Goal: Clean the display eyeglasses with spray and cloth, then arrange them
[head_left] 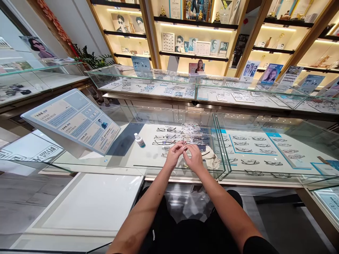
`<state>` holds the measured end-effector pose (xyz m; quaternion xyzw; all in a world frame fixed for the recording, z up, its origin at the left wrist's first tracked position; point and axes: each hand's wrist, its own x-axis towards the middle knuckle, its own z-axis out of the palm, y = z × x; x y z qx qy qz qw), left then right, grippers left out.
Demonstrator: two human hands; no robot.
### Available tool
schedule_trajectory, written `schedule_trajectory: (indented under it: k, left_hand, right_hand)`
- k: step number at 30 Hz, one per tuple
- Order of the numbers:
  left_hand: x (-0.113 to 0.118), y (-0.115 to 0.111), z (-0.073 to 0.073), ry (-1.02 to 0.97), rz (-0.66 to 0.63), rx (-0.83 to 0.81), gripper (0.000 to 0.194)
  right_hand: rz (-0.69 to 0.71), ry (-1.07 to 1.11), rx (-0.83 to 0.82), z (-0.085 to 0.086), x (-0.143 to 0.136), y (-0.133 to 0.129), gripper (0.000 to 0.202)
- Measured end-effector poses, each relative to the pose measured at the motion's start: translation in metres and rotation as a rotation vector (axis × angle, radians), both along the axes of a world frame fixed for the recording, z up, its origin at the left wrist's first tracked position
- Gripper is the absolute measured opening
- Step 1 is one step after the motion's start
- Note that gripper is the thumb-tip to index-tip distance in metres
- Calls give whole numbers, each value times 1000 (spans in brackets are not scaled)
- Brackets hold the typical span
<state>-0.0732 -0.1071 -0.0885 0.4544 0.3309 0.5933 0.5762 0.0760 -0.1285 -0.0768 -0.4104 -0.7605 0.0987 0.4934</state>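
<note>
Over the glass counter, my left hand (175, 155) and my right hand (194, 158) meet at the fingertips. Both pinch a pair of glasses (183, 140), of which only a thin dark part shows; the fingers hide the rest. Just right of my right hand lies a crumpled cream cloth (212, 159). A small white dropper-type bottle (140, 141) with a blue-green label stands on the glass to the left of my hands. Beyond my fingers, rows of eyeglass frames (166, 137) show at the display case.
A large tilted sign board (76, 120) stands on the counter at left. To the right, a glass case (265, 162) holds more frames. An open white drawer (92, 204) juts out at lower left. Another glass display counter (159, 86) runs across the back before lit shelves.
</note>
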Motion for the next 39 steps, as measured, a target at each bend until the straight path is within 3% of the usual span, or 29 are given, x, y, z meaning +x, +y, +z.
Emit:
schedule_trajectory:
  k: [4,7,12,15,17,20,22,25,29,34,37,39]
  left_hand:
    - [3,-2,0,103,53,72,30]
    - [0,-11,5,231,216,172,25]
    - [-41,-26,27,492,801,349,16]
    - [-78,-20,39,608,1186,322,43]
    - [-101,-10,39,653,1289,243,69]
    - [-126,9,26,678,1212,161,87]
    - [-136,18,15,630,1101,98,89]
    - [-143,25,3,530,958,-18,68]
    - [-146,24,0,464,899,-61,30]
    - [-145,17,14,281,762,-45,26]
    - [-139,3,34,183,623,-34,46]
    - [-131,-14,52,112,427,-55,61]
  right_hand:
    - [-42,20,6,-1,1,0,25]
    - [-78,44,23,-3,3,1,27]
    - [-76,46,30,-6,4,2,26]
    - [-65,49,41,-6,4,3,25]
    - [-59,46,39,-6,4,3,24]
    - [-62,45,25,-5,3,1,24]
    - [-66,49,19,-5,3,0,25]
    - [-73,49,26,-6,3,-1,24]
    - [-82,42,49,-9,3,-1,24]
    - [-77,51,69,-6,3,-2,23]
    - [-73,84,60,6,9,-11,23]
    - [-58,119,33,19,15,-24,22]
